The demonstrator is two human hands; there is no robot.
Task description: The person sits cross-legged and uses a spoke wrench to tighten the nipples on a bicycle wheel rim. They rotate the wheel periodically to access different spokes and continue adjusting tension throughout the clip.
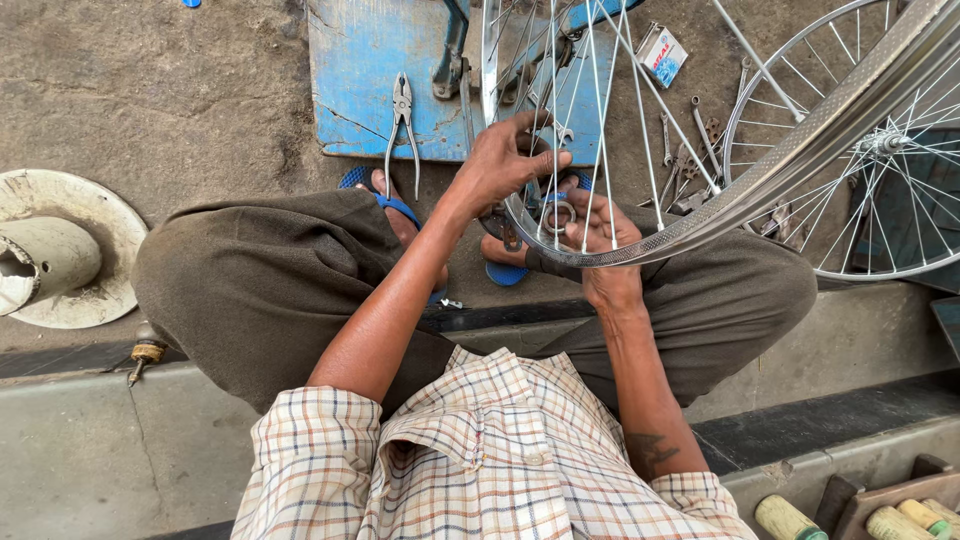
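Centre frame: left hand (500, 165) pinching spokes (590, 110), right hand (600, 230) cupping rim (700, 225); pliers (402, 125) upper left, second wheel (860, 200) right.

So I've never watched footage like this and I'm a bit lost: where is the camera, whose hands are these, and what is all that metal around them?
The camera sits on the person's head and looks straight down, so you see their own checked shirt, knees and arms. The left hand reaches in among the spokes of a bicycle wheel rim that rests across the lap. The right hand is under the rim, with a small metal ring at its fingers. A second wheel lies on the ground to the right. Ahead is a blue board with pliers on it, and loose spanners lie on the ground near a small box.
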